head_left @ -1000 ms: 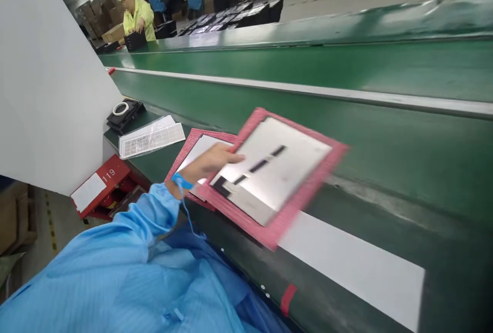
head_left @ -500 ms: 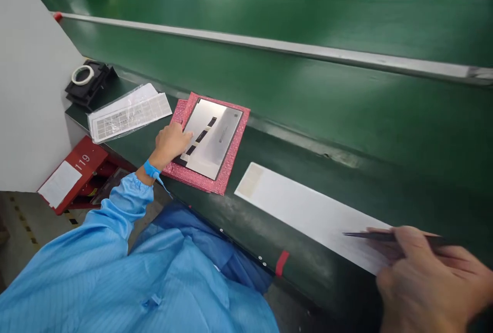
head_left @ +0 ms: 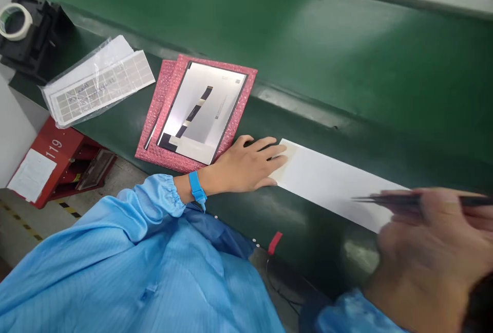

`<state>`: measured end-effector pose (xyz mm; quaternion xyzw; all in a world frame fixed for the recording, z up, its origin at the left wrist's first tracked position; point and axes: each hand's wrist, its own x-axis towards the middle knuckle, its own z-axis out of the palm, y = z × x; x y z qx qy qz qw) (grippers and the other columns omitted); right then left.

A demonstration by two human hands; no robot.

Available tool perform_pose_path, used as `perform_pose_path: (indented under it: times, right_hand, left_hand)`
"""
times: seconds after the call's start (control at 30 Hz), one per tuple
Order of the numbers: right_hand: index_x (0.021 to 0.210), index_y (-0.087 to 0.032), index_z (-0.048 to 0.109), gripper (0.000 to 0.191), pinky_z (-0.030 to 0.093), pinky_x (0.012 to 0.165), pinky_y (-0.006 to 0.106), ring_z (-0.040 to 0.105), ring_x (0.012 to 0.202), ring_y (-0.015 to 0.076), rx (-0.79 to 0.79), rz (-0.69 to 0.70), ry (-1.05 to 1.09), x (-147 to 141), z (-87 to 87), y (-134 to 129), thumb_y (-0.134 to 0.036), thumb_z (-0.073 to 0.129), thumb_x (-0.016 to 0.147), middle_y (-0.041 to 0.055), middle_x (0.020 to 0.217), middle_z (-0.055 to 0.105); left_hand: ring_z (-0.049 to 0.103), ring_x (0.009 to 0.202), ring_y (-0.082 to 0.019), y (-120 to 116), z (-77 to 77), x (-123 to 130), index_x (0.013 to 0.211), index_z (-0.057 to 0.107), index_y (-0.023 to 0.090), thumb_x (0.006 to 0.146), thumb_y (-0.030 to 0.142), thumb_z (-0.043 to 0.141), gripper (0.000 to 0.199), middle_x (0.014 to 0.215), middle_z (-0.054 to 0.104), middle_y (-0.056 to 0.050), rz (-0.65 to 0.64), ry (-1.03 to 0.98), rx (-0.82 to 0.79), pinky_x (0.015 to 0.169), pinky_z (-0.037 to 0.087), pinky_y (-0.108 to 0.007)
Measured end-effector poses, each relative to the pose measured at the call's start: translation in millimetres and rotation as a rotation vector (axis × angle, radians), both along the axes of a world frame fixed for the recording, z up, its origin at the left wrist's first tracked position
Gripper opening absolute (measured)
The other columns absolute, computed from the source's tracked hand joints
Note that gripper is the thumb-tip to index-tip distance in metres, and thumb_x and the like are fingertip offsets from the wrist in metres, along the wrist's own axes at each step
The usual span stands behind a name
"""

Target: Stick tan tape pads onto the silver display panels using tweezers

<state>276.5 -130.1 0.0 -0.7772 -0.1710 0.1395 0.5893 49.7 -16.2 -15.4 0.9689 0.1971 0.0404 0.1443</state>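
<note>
My left hand (head_left: 250,164) lies flat with fingers spread, its fingertips on the near-left end of a long white sheet (head_left: 327,181), where a beige patch shows. My right hand (head_left: 435,235), partly blurred, grips dark tweezers (head_left: 396,199) whose points hover over or touch the sheet's right part; which, I cannot tell. Left of the sheet, a silvery display panel (head_left: 215,91) with a dark ribbon strip rests on pink bubble-wrap bags (head_left: 234,122). My left wrist, wearing a blue strap (head_left: 197,189), is just below the panel's lower corner.
White label sheets in a clear bag (head_left: 100,84) lie to the left. Beyond them sits a black block (head_left: 42,40) with a tape roll (head_left: 15,22) on top. A red box marked 119 (head_left: 54,153) stands below the green bench's edge (head_left: 231,220). Red tape (head_left: 275,243) marks that edge.
My left hand has moved right, from the display panel to the white sheet's left end. The view has shifted closer. My right hand still holds the tweezers over the sheet.
</note>
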Motion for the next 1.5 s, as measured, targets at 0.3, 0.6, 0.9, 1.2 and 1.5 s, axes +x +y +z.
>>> perform_pose_path:
  times: [0.3,0.6,0.9,1.2,1.5]
  right_hand:
    - [0.074,-0.015,0.063,0.023,0.042,0.044,0.026,0.059,0.056,0.02,0.146,0.167,-0.028,-69,-19.0,21,-0.035,0.073,0.069,0.0068,0.07,0.061]
    - [0.073,-0.019,0.064,0.019,0.042,0.047,0.03,0.06,0.061,0.0195,0.06,0.17,-0.075,-72,-5.9,23,-0.037,0.068,0.069,0.0049,0.072,0.06]
    - [0.075,-0.02,0.063,0.018,0.043,0.052,0.032,0.058,0.059,0.0187,0.034,0.201,-0.084,-73,-4.0,22,-0.037,0.067,0.07,0.0042,0.072,0.06]
    - [0.076,-0.022,0.062,0.022,0.044,0.052,0.036,0.057,0.058,0.0184,-0.015,0.206,-0.118,-70,-4.6,20,-0.044,0.067,0.073,0.0047,0.075,0.062]
    - [0.073,-0.023,0.062,0.017,0.049,0.058,0.035,0.058,0.062,0.0175,-0.003,0.202,-0.096,-73,-0.8,24,-0.04,0.064,0.071,0.0035,0.072,0.059]
  left_hand:
    - [0.041,0.157,-0.027,-1,15.5,4,0.15,0.065,0.025,0.109,0.035,0.062,0.043,0.168,0.053,-0.003,0.036,0.006,-0.111,0.115,0.042,-0.048]
    - [0.04,0.158,-0.026,-1,24.7,6,0.151,0.064,0.025,0.108,0.032,0.062,0.043,0.168,0.051,-0.002,0.042,0.04,-0.15,0.118,0.042,-0.048]
    - [0.042,0.159,-0.025,-1,25.9,7,0.152,0.064,0.026,0.11,0.029,0.057,0.043,0.168,0.051,-0.002,0.039,0.057,-0.128,0.121,0.043,-0.047]
    - [0.042,0.161,-0.023,-3,28.8,7,0.154,0.063,0.025,0.111,0.027,0.054,0.044,0.169,0.051,0.0,0.04,0.081,-0.111,0.122,0.043,-0.045]
    - [0.043,0.16,-0.022,-2,29.4,8,0.154,0.063,0.025,0.111,0.026,0.052,0.045,0.168,0.051,0.001,0.043,0.081,-0.114,0.122,0.043,-0.044]
